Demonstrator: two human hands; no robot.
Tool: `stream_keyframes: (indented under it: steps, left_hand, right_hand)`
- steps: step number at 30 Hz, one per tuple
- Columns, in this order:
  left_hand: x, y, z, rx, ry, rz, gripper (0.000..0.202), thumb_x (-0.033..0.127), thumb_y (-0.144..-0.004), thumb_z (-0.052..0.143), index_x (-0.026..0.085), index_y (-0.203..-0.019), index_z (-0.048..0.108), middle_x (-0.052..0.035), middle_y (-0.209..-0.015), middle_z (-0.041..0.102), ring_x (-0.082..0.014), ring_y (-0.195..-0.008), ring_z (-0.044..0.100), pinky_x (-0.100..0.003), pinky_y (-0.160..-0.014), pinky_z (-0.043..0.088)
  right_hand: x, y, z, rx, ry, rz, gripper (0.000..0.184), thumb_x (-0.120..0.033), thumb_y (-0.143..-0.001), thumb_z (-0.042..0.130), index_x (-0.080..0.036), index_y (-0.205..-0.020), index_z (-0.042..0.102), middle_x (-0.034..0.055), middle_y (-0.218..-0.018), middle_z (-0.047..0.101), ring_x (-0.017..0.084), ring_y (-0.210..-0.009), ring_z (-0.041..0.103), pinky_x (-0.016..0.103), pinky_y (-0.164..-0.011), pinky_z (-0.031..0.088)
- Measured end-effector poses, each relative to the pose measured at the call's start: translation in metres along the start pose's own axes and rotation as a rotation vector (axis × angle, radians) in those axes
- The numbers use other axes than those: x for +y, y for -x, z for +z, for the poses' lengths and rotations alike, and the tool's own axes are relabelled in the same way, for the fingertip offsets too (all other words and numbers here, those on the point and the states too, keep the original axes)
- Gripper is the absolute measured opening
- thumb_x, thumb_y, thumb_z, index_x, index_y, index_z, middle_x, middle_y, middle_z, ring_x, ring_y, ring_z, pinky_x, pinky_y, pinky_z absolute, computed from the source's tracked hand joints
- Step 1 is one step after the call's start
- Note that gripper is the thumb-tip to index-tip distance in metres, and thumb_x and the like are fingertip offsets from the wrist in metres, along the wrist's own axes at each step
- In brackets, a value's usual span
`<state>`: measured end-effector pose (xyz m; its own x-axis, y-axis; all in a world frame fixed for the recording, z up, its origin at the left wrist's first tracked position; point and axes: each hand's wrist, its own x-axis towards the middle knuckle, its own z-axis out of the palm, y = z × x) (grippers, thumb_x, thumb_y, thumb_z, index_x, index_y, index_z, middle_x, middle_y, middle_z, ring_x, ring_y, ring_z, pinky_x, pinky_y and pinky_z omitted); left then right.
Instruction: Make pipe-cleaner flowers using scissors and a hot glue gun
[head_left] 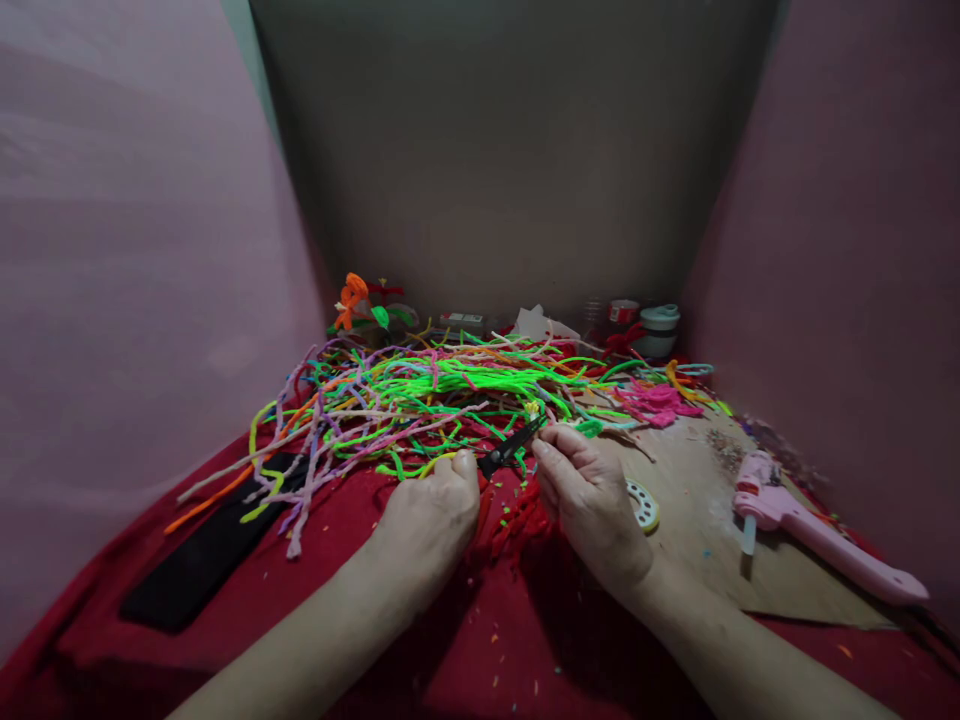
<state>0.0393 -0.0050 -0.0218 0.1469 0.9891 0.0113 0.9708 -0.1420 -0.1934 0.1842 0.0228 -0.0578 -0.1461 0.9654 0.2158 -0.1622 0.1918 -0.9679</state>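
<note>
Site is a craft workspace, evidenced by heaped pipe cleaners (480,380), scissors (508,448), a glue gun (832,540) and clippings (495,638) on red cloth (259,588).

The only view looks from the person's head, forward and down along both forearms (315,630). The left hand (439,500) and the right hand (592,495) are quite near, below the middle. Farther away, the red cloth (337,600) runs toward a grey wall (525,150), which it faces.

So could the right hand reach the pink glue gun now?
Probably yes: the right hand has just a white ring and littered board between it and the pink glue gun, though it's busy beside the scissors.
</note>
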Motion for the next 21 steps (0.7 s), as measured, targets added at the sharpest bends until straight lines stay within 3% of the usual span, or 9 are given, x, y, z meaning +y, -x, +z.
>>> stream_keyframes:
  steps: [8, 12, 21]
  left_hand:
    - [-0.008, 0.008, 0.009, -0.015, 0.037, 0.027, 0.032, 0.000, -0.080, 0.021, 0.012, -0.086, 0.050, -0.0103, -0.071, 0.057, -0.0241, -0.071, 0.064, -0.033, -0.060, 0.050]
    - [-0.011, 0.009, 0.012, -0.012, 0.029, -0.044, 0.032, 0.001, -0.080, 0.021, 0.011, -0.088, 0.049, -0.0116, -0.074, 0.057, -0.0243, -0.070, 0.064, -0.033, -0.058, 0.049]
    - [-0.007, 0.008, 0.019, 0.038, 0.050, -0.011, 0.031, 0.001, -0.081, 0.020, 0.012, -0.089, 0.049, -0.0108, -0.072, 0.057, -0.0234, -0.068, 0.064, -0.031, -0.055, 0.048]
  right_hand:
    - [-0.005, -0.004, 0.002, -0.009, -0.174, 0.057, 0.015, -0.033, -0.079, 0.054, -0.019, -0.074, 0.051, -0.0105, -0.044, 0.029, 0.006, -0.036, 0.024, 0.019, -0.034, 0.019]
    - [-0.006, -0.003, 0.002, 0.007, -0.143, 0.033, 0.017, -0.034, -0.081, 0.052, -0.019, -0.075, 0.051, -0.0105, -0.044, 0.031, 0.005, -0.035, 0.026, 0.018, -0.034, 0.021]
    - [-0.004, 0.000, 0.002, -0.014, -0.073, 0.028, 0.017, -0.034, -0.083, 0.050, -0.020, -0.074, 0.048, -0.0095, -0.045, 0.035, 0.006, -0.037, 0.030, 0.018, -0.036, 0.025]
